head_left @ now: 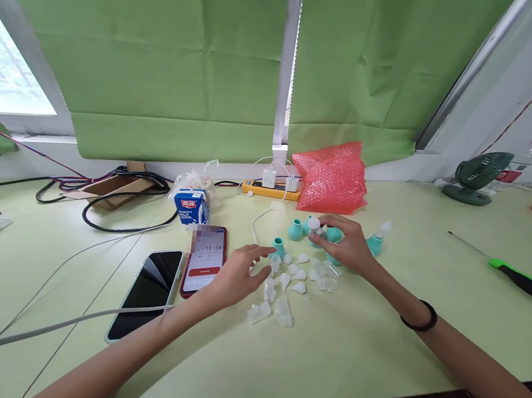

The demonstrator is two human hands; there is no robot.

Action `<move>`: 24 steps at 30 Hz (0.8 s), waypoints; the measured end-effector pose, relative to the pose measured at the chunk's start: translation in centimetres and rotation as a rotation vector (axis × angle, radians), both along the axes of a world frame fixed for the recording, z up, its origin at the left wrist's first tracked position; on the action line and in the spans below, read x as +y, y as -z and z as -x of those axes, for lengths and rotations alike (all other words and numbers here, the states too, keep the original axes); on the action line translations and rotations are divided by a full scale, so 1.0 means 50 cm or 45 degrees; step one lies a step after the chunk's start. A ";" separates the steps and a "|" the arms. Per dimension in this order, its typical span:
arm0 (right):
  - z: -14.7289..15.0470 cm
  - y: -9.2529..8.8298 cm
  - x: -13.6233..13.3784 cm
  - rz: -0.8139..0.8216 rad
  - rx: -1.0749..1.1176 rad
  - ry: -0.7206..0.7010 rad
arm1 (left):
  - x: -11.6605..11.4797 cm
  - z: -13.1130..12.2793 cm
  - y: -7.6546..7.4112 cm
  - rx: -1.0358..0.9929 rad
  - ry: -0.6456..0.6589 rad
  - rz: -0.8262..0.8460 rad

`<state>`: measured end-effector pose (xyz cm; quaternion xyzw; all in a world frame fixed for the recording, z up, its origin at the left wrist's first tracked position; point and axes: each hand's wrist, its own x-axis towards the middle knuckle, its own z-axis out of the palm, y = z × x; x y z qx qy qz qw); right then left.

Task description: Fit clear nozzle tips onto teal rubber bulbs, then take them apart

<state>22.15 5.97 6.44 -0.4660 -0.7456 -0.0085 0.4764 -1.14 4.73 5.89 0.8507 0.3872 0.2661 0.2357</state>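
Observation:
My right hand (pixel 349 244) pinches a small white plastic piece (pixel 314 225) between thumb and fingertips, above a cluster of teal rubber bulbs. My left hand (pixel 240 275) has its fingers apart and holds nothing. Its index fingertip is beside or touching a teal bulb (pixel 278 247) with an open neck; I cannot tell which. Between the hands lie several white cone-shaped tips (pixel 298 287) and clear plastic parts (pixel 284 312). One teal bulb (pixel 374 244) behind my right wrist carries a white tip. My right fingers partly cover other bulbs.
Two phones, one dark (pixel 149 291) and one with a lit screen (pixel 205 262), lie by my left forearm. Behind stand a blue milk carton (pixel 191 207), a yellow power strip (pixel 267 190) and a red bubble-wrap bag (pixel 329 179). A screwdriver (pixel 519 278) and green fan (pixel 480 177) are at right.

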 end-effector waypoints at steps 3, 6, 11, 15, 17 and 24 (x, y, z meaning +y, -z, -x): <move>-0.002 0.008 0.030 0.124 -0.010 0.040 | -0.002 -0.003 0.020 0.244 0.103 -0.240; 0.000 0.020 0.049 0.257 -0.071 0.054 | -0.007 -0.006 0.032 0.381 0.138 -0.340; -0.002 0.033 0.068 0.326 -0.162 0.168 | -0.009 -0.010 0.038 0.479 0.175 -0.375; -0.010 0.035 0.067 0.308 -0.168 0.211 | -0.007 -0.010 0.039 0.490 0.180 -0.365; -0.012 0.036 0.064 0.301 -0.163 0.200 | -0.007 -0.010 0.038 0.487 0.190 -0.344; -0.005 0.036 0.057 0.366 -0.278 0.216 | -0.004 -0.010 0.041 0.505 0.206 -0.311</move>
